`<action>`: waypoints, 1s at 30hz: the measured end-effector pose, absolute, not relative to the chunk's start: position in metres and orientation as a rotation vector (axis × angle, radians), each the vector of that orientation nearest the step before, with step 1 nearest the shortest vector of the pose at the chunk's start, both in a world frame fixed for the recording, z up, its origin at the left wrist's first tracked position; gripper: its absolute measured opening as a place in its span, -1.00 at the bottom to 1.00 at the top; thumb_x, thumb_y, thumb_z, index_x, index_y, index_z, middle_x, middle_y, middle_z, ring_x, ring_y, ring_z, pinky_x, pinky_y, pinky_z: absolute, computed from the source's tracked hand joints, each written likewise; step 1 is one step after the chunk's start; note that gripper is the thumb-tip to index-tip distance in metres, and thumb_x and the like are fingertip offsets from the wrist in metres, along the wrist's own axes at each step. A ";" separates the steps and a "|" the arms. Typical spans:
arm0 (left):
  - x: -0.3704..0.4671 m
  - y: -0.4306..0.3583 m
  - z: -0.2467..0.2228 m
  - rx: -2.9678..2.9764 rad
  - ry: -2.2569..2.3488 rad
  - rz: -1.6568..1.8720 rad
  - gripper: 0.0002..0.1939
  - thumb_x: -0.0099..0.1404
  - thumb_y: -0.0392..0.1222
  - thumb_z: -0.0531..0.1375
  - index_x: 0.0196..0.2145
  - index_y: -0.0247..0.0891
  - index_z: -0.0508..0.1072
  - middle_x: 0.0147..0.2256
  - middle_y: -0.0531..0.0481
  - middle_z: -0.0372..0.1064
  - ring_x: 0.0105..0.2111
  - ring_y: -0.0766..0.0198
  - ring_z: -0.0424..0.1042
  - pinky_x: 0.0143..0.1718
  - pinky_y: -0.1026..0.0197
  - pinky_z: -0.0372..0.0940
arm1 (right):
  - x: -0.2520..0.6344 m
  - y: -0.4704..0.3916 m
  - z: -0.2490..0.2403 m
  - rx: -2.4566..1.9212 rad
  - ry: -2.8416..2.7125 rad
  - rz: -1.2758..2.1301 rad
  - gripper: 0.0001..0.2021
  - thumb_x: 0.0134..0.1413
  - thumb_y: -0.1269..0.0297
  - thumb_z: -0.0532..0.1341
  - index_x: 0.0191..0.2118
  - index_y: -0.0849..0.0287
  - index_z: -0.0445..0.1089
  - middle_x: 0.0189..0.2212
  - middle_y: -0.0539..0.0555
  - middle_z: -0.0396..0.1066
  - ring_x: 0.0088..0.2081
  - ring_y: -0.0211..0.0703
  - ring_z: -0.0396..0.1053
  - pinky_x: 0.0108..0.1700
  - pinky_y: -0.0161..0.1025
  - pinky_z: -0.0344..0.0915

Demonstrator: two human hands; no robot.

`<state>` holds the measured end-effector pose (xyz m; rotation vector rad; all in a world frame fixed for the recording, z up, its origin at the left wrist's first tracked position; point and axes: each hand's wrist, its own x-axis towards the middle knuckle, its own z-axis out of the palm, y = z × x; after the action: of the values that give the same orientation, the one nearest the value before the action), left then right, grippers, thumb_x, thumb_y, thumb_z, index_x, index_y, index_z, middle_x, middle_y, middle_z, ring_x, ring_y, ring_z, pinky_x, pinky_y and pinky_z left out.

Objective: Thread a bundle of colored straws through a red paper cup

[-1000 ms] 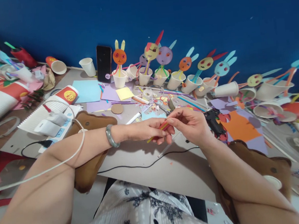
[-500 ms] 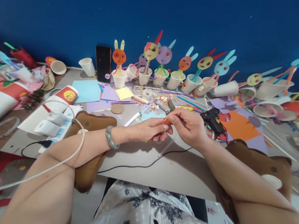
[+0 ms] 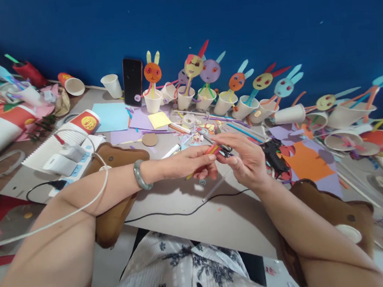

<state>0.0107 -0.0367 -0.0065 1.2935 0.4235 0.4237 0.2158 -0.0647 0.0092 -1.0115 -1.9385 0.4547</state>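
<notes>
My left hand, below a wrist with a green bangle, is closed around thin red and yellow pipe cleaners. A yellow end pokes out beneath its fingers. Close against it, my right hand grips what look like small dark scissors, partly covered by the fingers. The hands meet above the middle of the table, with craft scraps just behind them. A black glue gun lies right of my right hand.
Rabbit-faced figures in paper cups line the blue wall. A phone leans there. Coloured paper and a power strip lie left, orange paper right. A black cable crosses the front; brown cushions lie under both arms.
My right hand has shifted slightly right and turned, its fingers stretching further over; the dark scissors now show in it. My left hand keeps its hold, and more of the pipe cleaners shows.
</notes>
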 end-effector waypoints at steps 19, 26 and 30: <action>0.009 -0.034 -0.002 1.342 0.373 0.410 -0.43 0.48 0.26 0.12 -0.37 -0.35 0.48 -0.49 0.01 0.42 -0.56 0.46 0.31 -0.54 0.35 0.16 | 0.219 -0.060 0.005 -0.910 -2.035 0.667 -0.32 0.18 -0.44 0.12 0.13 -0.08 0.59 0.10 0.17 0.58 0.19 0.17 0.49 0.28 0.14 0.35; 0.010 -0.036 -0.004 1.289 0.321 0.418 -0.41 0.38 0.36 0.18 -0.26 -0.33 0.47 -0.40 -0.01 0.49 -0.55 0.46 0.35 -0.56 0.37 0.17 | 0.222 -0.058 0.002 -0.880 -2.042 0.673 -0.39 0.13 -0.38 0.24 0.09 -0.07 0.60 0.08 0.19 0.59 0.15 0.18 0.51 0.25 0.16 0.37; 0.011 -0.035 -0.008 1.247 0.303 0.430 -0.47 0.40 0.30 0.21 -0.24 -0.32 0.43 -0.39 -0.01 0.52 -0.55 0.46 0.37 -0.53 0.36 0.21 | 0.222 -0.058 0.001 -0.878 -2.050 0.681 -0.39 0.14 -0.37 0.25 0.12 -0.07 0.59 0.09 0.18 0.59 0.15 0.15 0.51 0.24 0.11 0.37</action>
<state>0.0110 -0.0349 -0.0082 1.2473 0.3028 0.4297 0.2222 -0.0581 0.0012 -0.8776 -2.0496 0.6813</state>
